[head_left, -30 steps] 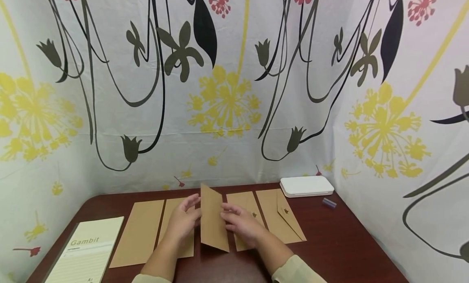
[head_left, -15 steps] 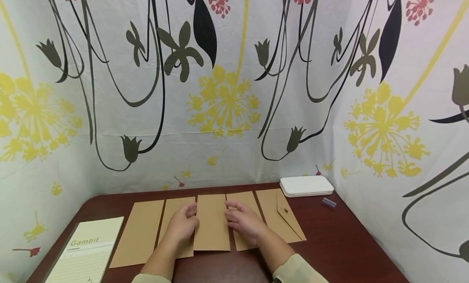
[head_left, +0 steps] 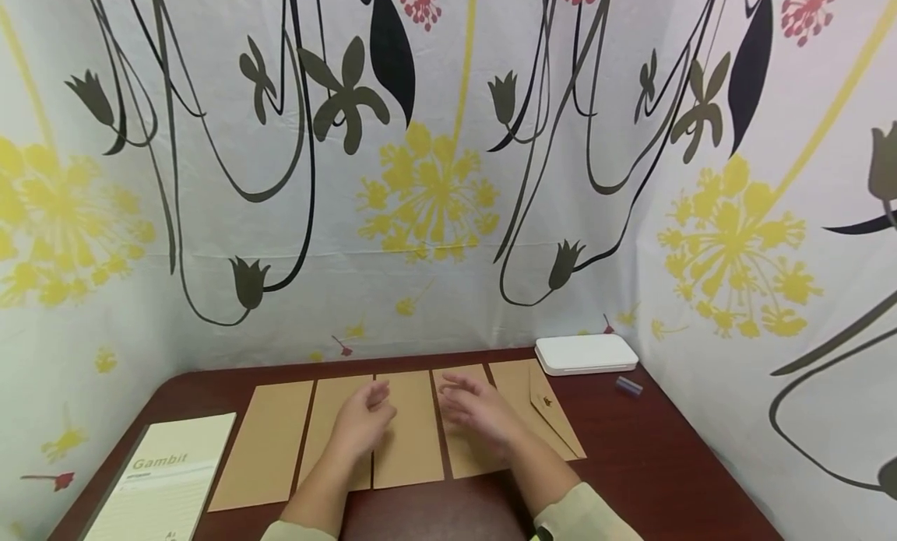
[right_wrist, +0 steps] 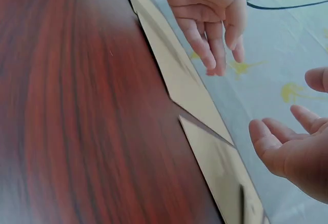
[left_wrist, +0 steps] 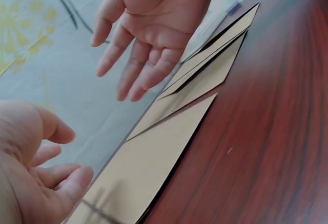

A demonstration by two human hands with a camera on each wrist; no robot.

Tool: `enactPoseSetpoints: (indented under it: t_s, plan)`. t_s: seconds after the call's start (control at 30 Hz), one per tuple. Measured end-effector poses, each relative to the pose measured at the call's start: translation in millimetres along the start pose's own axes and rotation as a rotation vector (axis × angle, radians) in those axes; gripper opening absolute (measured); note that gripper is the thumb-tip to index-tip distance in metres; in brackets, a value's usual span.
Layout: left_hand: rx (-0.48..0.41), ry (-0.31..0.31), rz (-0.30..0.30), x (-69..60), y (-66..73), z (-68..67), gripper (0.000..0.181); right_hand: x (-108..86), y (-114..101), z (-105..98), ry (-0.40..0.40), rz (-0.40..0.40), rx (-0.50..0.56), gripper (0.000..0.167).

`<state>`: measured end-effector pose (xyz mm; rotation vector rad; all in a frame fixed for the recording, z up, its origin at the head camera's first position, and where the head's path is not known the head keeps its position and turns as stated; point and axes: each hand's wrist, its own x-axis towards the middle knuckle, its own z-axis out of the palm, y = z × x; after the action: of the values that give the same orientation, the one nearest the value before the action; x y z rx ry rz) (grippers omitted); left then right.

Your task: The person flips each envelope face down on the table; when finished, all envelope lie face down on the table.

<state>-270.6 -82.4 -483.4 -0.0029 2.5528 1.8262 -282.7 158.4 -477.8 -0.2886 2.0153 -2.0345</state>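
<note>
Several kraft-paper envelopes lie side by side in a row across the table. The middle envelope (head_left: 412, 451) is flat, plain side up, and partly overlaps or abuts the one to its left (head_left: 328, 401). Over the middle envelope's left edge hovers my left hand (head_left: 360, 420), its fingers loosely bent and holding nothing. My right hand (head_left: 483, 412) hangs above the envelope right of the middle (head_left: 462, 461), fingers relaxed and spread. In both wrist views the palms face each other, apart from the paper. The rightmost envelope (head_left: 518, 393) shows a pointed flap with a small dark print.
A Gambit notebook (head_left: 161, 475) lies at the left, beside the leftmost envelope (head_left: 262, 447). At the back right are a white flat case (head_left: 587, 355) and a small dark blue-grey block (head_left: 629, 385). A flower-printed cloth (head_left: 448, 292) surrounds the reddish-brown table (head_left: 652, 471).
The middle envelope, held upright and tilted a second ago, was laid flat between the hands. Both hands have since let go and lifted off it, the right one drifting slightly right.
</note>
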Motion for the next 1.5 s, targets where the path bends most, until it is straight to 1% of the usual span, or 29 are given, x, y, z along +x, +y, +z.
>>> enactPoseSetpoints:
  t_s: [0.13, 0.23, 0.33, 0.5, 0.57, 0.63, 0.73, 0.83, 0.93, 1.0, 1.13, 1.33, 1.5]
  plan:
    - [-0.188, -0.061, -0.024, 0.1, 10.2, 22.9, 0.061, -7.3, -2.7, -23.1, 0.040, -0.001, -0.039, 0.057]
    - [-0.267, -0.101, -0.039, -0.1, 18.3, 42.6, 0.066, -14.3, -2.7, -41.1, 0.094, 0.028, -0.061, 0.057]
    - [-0.279, -0.111, -0.025, -0.2, 24.5, 59.6, 0.069, -20.3, -1.1, -57.2, 0.139, 0.044, -0.071, 0.060]
    - [-0.275, -0.089, -0.016, -0.5, 31.2, 81.2, 0.067, -28.4, 2.6, -77.8, 0.201, 0.060, -0.066, 0.059]
    - [-0.249, -0.067, -0.010, -0.4, 33.0, 87.9, 0.066, -30.7, 4.2, -83.2, 0.217, 0.066, -0.055, 0.059]
    - [-0.218, -0.050, -0.001, -0.8, 33.2, 92.1, 0.066, -31.7, 6.7, -86.6, 0.214, 0.071, -0.034, 0.061]
    - [-0.157, -0.040, 0.002, -2.6, 30.4, 92.7, 0.067, -32.0, 10.0, -88.1, 0.176, 0.071, 0.007, 0.064]
    - [-0.098, -0.060, 0.008, -3.7, 26.9, 88.6, 0.066, -32.1, 12.6, -88.6, 0.147, 0.077, 0.028, 0.065]
    - [-0.067, -0.085, 0.003, -3.1, 24.0, 84.4, 0.066, -33.4, 13.6, -88.8, 0.131, 0.088, 0.029, 0.066]
    - [-0.065, -0.099, -0.002, -2.4, 23.2, 82.4, 0.065, -34.4, 13.4, -88.8, 0.125, 0.099, 0.029, 0.066]
    - [-0.089, -0.120, -0.018, -2.2, 22.0, 79.5, 0.065, -35.8, 12.3, -88.4, 0.109, 0.112, 0.036, 0.067]
    - [-0.101, -0.112, -0.035, -2.0, 22.1, 75.9, 0.063, -37.0, 11.6, -88.9, 0.093, 0.119, 0.045, 0.067]
    - [-0.111, -0.132, -0.031, -1.3, 21.5, 73.9, 0.064, -36.6, 12.0, -89.3, 0.066, 0.106, 0.045, 0.070]
